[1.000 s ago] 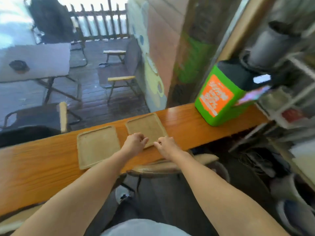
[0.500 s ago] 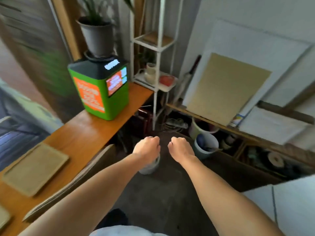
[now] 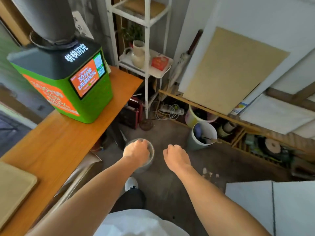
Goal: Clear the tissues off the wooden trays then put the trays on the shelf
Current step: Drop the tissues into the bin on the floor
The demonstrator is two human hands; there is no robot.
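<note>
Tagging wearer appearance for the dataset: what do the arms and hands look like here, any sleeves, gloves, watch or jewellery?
Both forearms are bare up to the bottom frame edge, with no sleeve visible. The left hand and right hand are ungloved; no watch, bracelet or markings show on the wrists. Rings cannot be ruled out, as the fingers are hidden. A white garment covers the torso.

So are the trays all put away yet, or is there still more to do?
Not yet. The one wooden tray in view has no tissues on it, so clearing looks done there. Right now both fists are closed over the floor, the left hand above a small bin and the right hand beside it; whether they hold tissues is hidden. The tray lies on the counter, so moving it to the white shelf is left.
</note>
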